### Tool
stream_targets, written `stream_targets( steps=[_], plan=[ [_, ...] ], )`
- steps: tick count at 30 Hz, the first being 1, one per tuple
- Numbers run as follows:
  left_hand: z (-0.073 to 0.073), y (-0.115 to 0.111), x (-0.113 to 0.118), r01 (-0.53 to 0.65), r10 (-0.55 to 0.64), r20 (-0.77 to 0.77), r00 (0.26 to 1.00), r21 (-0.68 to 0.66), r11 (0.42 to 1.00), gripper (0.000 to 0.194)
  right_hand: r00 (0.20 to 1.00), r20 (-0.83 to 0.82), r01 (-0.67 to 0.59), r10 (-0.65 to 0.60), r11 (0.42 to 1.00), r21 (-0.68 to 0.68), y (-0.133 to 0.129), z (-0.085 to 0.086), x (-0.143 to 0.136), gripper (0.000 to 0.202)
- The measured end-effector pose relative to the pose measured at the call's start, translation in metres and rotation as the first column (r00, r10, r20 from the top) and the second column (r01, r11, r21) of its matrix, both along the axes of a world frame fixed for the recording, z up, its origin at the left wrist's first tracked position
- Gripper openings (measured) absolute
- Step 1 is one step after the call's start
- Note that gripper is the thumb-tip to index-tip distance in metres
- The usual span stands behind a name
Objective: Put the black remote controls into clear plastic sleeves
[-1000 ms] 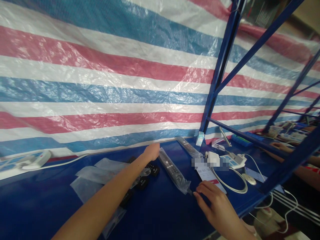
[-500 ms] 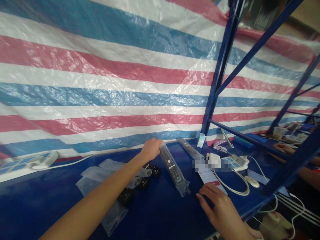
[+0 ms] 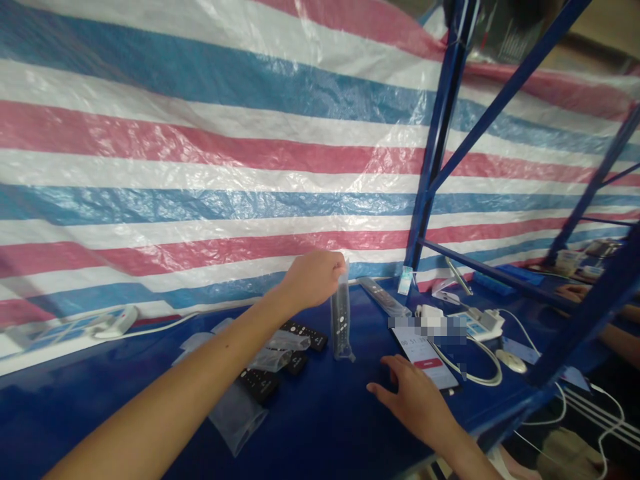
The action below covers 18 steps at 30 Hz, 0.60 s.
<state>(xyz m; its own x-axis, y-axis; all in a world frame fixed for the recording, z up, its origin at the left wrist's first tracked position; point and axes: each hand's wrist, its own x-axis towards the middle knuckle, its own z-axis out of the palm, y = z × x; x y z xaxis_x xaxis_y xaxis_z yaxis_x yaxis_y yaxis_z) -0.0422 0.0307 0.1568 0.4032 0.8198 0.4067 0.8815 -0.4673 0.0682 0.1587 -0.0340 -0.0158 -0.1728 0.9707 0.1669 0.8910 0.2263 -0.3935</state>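
Observation:
My left hand [image 3: 316,279] pinches the top end of a clear plastic sleeve with a black remote control [image 3: 342,317] inside. The bagged remote hangs nearly upright over the blue table [image 3: 325,420]. My right hand [image 3: 413,400] is open, its fingers apart and empty, low beside a phone [image 3: 425,360] with a timer and a red button on its screen. Under my left forearm lie several black remotes [image 3: 259,383] and loose clear plastic sleeves [image 3: 237,423], partly hidden by the arm. Another bagged remote [image 3: 383,298] rests flat near the back edge.
A white charger [image 3: 430,317] with a looped cable, a power strip [image 3: 483,325] and a computer mouse [image 3: 511,361] lie on the right. A blue metal frame [image 3: 425,193] rises before a striped plastic sheet [image 3: 210,160]. Another person's hand [image 3: 575,293] shows at far right.
My left hand has risen and moved right, lifting the bagged remote from a slanted position to nearly upright. My right hand has shifted left, uncovering more of the phone.

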Motion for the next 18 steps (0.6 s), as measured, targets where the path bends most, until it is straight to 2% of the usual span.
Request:
stream_targets(
  steps=[6, 11, 18],
  plan=[
    [0.020, -0.009, 0.000, 0.005, -0.002, -0.041, 0.999, 0.073, 0.997, 0.022, 0.999, 0.006, -0.035, 0.036, 0.998, -0.054, 0.006, 0.008, -0.019, 0.032],
    [0.033, -0.013, -0.007, -0.027, 0.026, 0.009, 1.000, 0.113, 0.993, 0.022, 0.999, -0.004, -0.044, 0.043, 0.997, -0.061, 0.019, 0.008, -0.038, 0.039],
    [0.052, -0.021, -0.014, -0.053, 0.037, 0.090, 0.995, 0.188, 0.981, 0.020, 0.999, -0.007, -0.039, 0.039, 0.998, -0.056, 0.035, 0.013, -0.063, 0.037]
  ],
)
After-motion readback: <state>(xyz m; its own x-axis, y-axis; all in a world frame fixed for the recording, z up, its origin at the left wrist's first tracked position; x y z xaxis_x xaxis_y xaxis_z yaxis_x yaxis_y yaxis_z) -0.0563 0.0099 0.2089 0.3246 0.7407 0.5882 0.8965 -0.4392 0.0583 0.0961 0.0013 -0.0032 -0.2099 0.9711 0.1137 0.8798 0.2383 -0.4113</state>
